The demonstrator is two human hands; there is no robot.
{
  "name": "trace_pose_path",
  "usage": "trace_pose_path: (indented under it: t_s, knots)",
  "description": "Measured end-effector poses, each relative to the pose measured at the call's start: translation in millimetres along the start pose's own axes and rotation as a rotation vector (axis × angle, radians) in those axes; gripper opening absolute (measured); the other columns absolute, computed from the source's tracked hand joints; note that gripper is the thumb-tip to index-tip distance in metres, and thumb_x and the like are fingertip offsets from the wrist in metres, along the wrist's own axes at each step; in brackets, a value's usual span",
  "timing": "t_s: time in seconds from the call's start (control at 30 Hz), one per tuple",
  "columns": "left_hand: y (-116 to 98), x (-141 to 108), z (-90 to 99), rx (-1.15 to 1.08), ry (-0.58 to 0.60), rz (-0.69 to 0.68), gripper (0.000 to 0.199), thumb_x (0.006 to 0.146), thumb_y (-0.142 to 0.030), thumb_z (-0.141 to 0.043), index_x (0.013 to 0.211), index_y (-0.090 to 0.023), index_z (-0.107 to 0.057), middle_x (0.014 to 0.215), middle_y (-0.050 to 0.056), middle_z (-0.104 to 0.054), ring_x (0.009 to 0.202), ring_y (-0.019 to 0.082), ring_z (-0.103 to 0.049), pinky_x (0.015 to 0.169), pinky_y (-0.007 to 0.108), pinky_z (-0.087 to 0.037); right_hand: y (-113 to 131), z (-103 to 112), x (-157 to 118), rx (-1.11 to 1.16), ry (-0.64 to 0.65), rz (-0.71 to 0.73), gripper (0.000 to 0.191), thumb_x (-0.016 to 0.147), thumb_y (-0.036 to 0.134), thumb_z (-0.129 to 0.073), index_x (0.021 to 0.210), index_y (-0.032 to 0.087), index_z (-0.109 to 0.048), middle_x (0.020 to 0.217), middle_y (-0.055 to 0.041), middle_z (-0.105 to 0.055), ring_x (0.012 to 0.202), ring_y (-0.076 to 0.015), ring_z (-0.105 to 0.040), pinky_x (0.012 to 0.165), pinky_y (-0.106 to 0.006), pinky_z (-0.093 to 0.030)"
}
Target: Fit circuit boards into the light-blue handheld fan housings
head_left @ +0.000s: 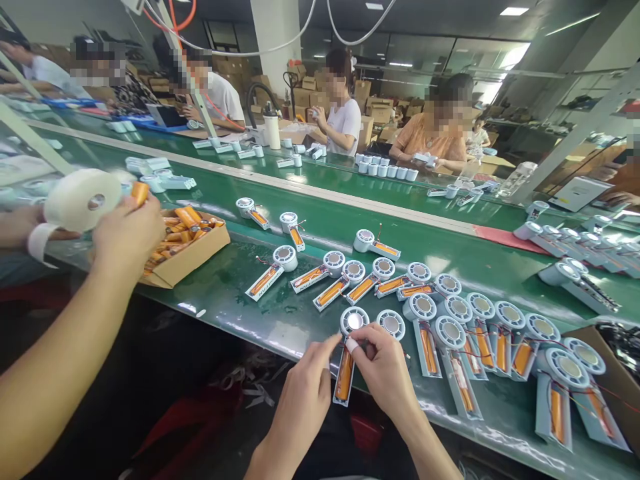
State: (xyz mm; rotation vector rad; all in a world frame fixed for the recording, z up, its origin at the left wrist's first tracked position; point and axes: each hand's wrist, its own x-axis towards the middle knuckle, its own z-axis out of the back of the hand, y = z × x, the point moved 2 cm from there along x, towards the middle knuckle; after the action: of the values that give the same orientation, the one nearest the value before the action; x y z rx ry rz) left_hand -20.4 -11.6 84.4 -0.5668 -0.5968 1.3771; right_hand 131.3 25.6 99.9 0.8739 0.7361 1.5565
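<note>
Held-side housing: one pale, round-headed housing (355, 323), between the fingers of the left hand (309, 375) and right hand (384, 365); orange cell (343, 381) in its open handle. Cardboard box (199, 259), left of the fingers: a heap of orange cells (187, 216). Carton (614, 385), far right of the fingers, cut off by the edge: dark parts (623, 343).

Fingers: bent, tips drawn close together at the housing's neck, hiding it; whether they grip housing or wire, cannot tell.

Further items: filled housings (450, 332) on the worktop (240, 327), right of and beyond the fingers; tape roll (83, 200), blurred, far left; co-worker's arm (65, 353), partly screening the worktop left of the fingers.
</note>
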Motion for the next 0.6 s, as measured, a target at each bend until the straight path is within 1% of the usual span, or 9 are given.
trace_pose_path:
  t_s: [0.07,0.13,0.17,0.27,0.37,0.47,0.53,0.6]
  knots:
    - [4,1,0.4,-0.148,-0.083,0.062,0.044,0.096,-0.017,-0.038,0.138,-0.022,-0.051,0.117,0.011,-0.073,0.106,0.025,-0.073,0.086,0.035,-0.059,1,2,3,-0.045,0.050,0.013,0.014,0.087,0.021,-0.058,0.079,0.020,-0.070,0.071,0.0016,-0.054,0.058,-0.0128,-0.047,0.056,-0.025,-0.034]
    - [7,2,0.4,-0.211,-0.119,0.105,0.037,0.096,-0.024,-0.042,0.131,-0.022,-0.055,0.115,0.010,-0.076,0.102,0.025,-0.075,0.083,0.035,-0.061,3,2,5,-0.089,0.098,0.042,0.013,0.086,0.017,-0.058,0.078,0.020,-0.068,0.075,0.0008,-0.058,0.063,-0.0134,-0.051,0.059,-0.025,-0.035]
    - [7,2,0.6,-0.211,-0.126,0.100,0.035,0.095,-0.024,-0.043,0.126,-0.022,-0.058,0.113,0.009,-0.077,0.099,0.025,-0.076,0.081,0.035,-0.062,5,2,6,-0.117,0.117,0.064,0.013,0.086,0.015,-0.058,0.079,0.020,-0.067,0.078,0.0001,-0.060,0.066,-0.0140,-0.054,0.060,-0.025,-0.036]
    - [5,3,1.9,-0.145,-0.157,0.026,0.033,0.092,-0.021,-0.044,0.118,-0.022,-0.065,0.109,0.007,-0.079,0.097,0.025,-0.077,0.082,0.033,-0.062,10,0,7,-0.262,0.146,0.147,0.015,0.086,0.010,-0.055,0.080,0.020,-0.065,0.084,-0.0018,-0.063,0.074,-0.0161,-0.059,0.062,-0.025,-0.035]
    - [2,1,2.0,-0.065,-0.205,-0.079,0.037,0.092,-0.017,-0.043,0.119,-0.019,-0.067,0.112,0.008,-0.079,0.101,0.024,-0.077,0.085,0.030,-0.061,15,-2,8,-0.441,0.131,0.198,0.018,0.088,0.009,-0.053,0.077,0.020,-0.063,0.082,-0.0023,-0.061,0.071,-0.0164,-0.058,0.059,-0.026,-0.031]
    - [0,-3,-1.5,0.032,-0.232,-0.184,0.041,0.093,-0.012,-0.039,0.124,-0.015,-0.066,0.117,0.010,-0.077,0.104,0.024,-0.076,0.086,0.029,-0.061,18,-5,8,-0.546,0.128,0.221,0.018,0.087,0.008,-0.054,0.075,0.020,-0.061,0.081,-0.0026,-0.061,0.069,-0.0168,-0.058,0.057,-0.027,-0.030]
    - [-1,-6,-5.3,0.097,-0.241,-0.224,0.043,0.094,-0.010,-0.038,0.128,-0.014,-0.064,0.120,0.012,-0.076,0.106,0.025,-0.075,0.086,0.031,-0.062,21,-8,7,-0.615,0.131,0.243,0.019,0.086,0.006,-0.054,0.074,0.020,-0.060,0.081,-0.0038,-0.062,0.069,-0.0179,-0.057,0.056,-0.029,-0.030]
    - [-2,-8,-8.7,0.139,-0.247,-0.232,0.043,0.096,-0.013,-0.037,0.132,-0.013,-0.061,0.123,0.014,-0.074,0.106,0.027,-0.075,0.083,0.033,-0.063,23,-11,5,-0.668,0.139,0.272,0.021,0.085,0.004,-0.055,0.072,0.020,-0.060,0.081,-0.0060,-0.062,0.069,-0.0196,-0.057,0.056,-0.030,-0.031]
